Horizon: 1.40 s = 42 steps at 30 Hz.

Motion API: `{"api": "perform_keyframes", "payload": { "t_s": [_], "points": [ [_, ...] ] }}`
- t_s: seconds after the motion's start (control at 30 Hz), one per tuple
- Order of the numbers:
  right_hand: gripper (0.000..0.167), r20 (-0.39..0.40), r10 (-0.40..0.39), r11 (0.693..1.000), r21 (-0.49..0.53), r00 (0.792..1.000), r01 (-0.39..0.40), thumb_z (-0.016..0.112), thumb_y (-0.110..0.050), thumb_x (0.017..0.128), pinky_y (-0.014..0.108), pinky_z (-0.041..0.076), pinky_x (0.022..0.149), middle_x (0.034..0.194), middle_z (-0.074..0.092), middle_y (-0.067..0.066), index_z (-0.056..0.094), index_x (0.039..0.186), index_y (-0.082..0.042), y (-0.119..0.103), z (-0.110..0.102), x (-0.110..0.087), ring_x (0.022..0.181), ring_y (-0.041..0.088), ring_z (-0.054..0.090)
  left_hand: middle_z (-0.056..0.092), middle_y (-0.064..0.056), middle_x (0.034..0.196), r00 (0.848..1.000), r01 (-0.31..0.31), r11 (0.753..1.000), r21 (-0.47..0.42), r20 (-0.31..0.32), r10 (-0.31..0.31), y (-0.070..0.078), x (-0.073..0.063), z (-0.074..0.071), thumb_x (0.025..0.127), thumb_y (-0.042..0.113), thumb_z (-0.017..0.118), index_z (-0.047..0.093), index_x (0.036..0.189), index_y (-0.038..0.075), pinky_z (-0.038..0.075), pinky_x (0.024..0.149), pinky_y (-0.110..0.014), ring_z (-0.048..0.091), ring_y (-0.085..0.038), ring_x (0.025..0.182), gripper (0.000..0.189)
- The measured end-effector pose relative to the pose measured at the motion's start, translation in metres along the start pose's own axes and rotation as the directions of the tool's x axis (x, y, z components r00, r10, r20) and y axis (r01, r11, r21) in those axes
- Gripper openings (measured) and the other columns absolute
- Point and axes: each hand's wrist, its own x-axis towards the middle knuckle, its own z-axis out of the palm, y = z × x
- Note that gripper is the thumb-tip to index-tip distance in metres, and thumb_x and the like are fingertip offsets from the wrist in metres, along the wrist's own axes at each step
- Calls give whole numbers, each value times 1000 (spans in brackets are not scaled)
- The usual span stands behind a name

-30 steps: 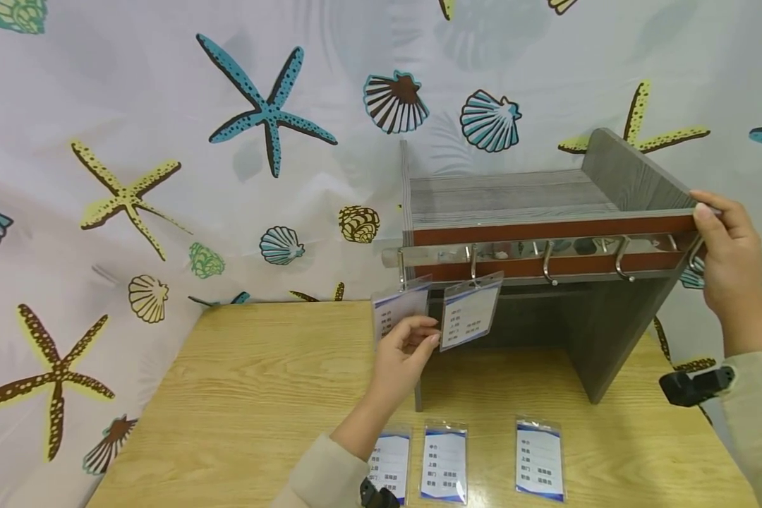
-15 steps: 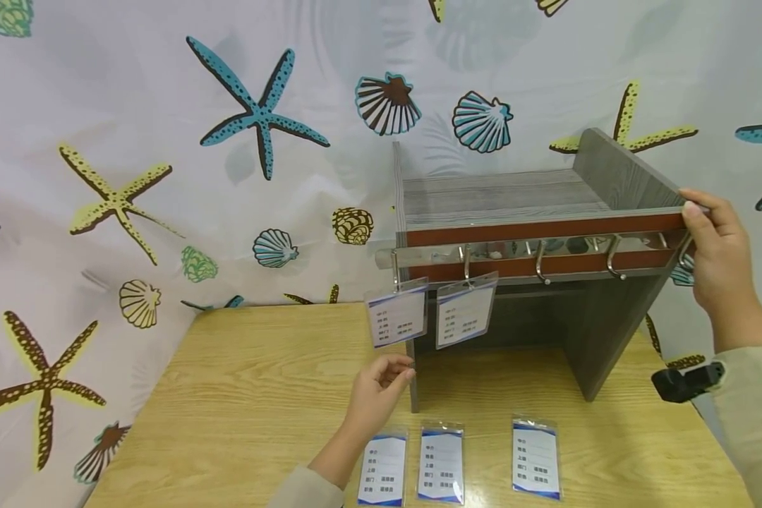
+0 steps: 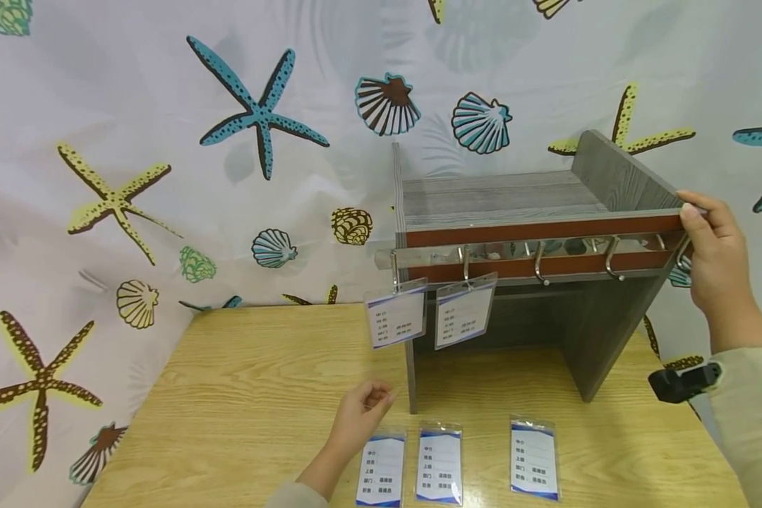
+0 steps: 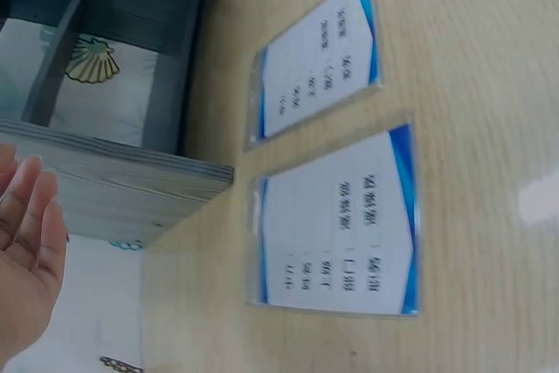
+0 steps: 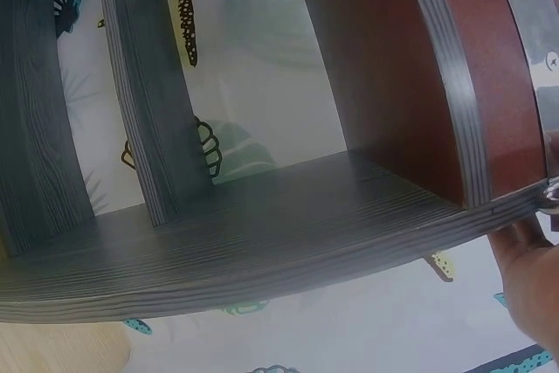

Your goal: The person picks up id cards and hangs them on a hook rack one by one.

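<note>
Two clear-sleeved badge cards hang from the metal hook rail [image 3: 502, 250]: the left card [image 3: 396, 315] on the first hook, the right card [image 3: 465, 313] on the second. My left hand [image 3: 360, 418] hovers over the table, just above a flat-lying badge card [image 3: 382, 468], with fingers loosely bent and nothing in them. Two more cards lie to its right, a middle one [image 3: 439, 463] and a farther one [image 3: 534, 458]. With my right hand [image 3: 719, 261] I grip the right front edge of the grey wooden shelf [image 3: 495, 201], thumb in front, near the last hook.
The shelf stands on a wooden table [image 3: 254, 395], its left side panel [image 3: 411, 381] close to my left hand. Several bare hooks, such as one hook [image 3: 540, 264], stick out along the rail. A patterned cloth [image 3: 165, 85] hangs behind the table.
My left hand has left the hanging cards and moved down and left toward the cards on the table. My right hand keeps its hold on the shelf.
</note>
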Motion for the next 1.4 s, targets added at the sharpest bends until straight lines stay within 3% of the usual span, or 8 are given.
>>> {"api": "perform_keyframes", "payload": {
  "t_s": [0.33,0.6,0.8,1.07,1.3,1.4],
  "points": [
    [32,1,-2,1000,-29,1000,2,48,-23,88,20,33,80,97,48,-1,51,118,-12,1,-2,2,90,8,46,57,-8,87,998,55,997,52,16,-56,-29,-3,3,82,7,57,56,99,-4,45,69,-22,52,-20,80,21],
    [31,7,-7,1000,21,1000,7,49,-20,88,20,34,76,95,49,0,53,117,-11,2,-1,4,88,8,48,55,-17,97,990,135,982,129,27,-140,-51,-6,4,77,3,59,55,101,-6,43,76,-37,51,-27,87,26],
    [31,7,1,1000,10,1000,-2,48,-21,88,22,32,80,96,49,0,52,117,-12,4,0,7,89,8,48,54,-18,99,980,193,963,188,7,-198,-63,-5,5,73,4,63,55,101,-6,40,80,-44,49,-34,93,31],
    [31,18,10,1000,4,1000,-10,48,-22,88,27,29,88,99,47,-1,52,118,-13,6,0,10,92,9,47,52,-23,103,973,220,943,249,20,-232,-73,-4,7,70,4,67,53,104,-9,38,83,-46,47,-38,97,39],
    [30,21,4,999,32,1000,-5,48,-21,88,23,32,81,97,48,0,53,117,-12,7,-1,11,90,9,47,49,-23,102,964,241,930,277,42,-262,-75,-2,10,67,7,70,51,106,-9,38,82,-47,46,-38,96,46],
    [30,23,7,999,36,1000,-8,48,-21,88,22,32,81,97,48,0,52,117,-12,7,-1,12,91,9,47,48,-20,105,956,253,912,322,63,-288,-76,0,12,64,11,73,52,106,-7,37,83,-48,42,-37,97,50]
  ]
}}
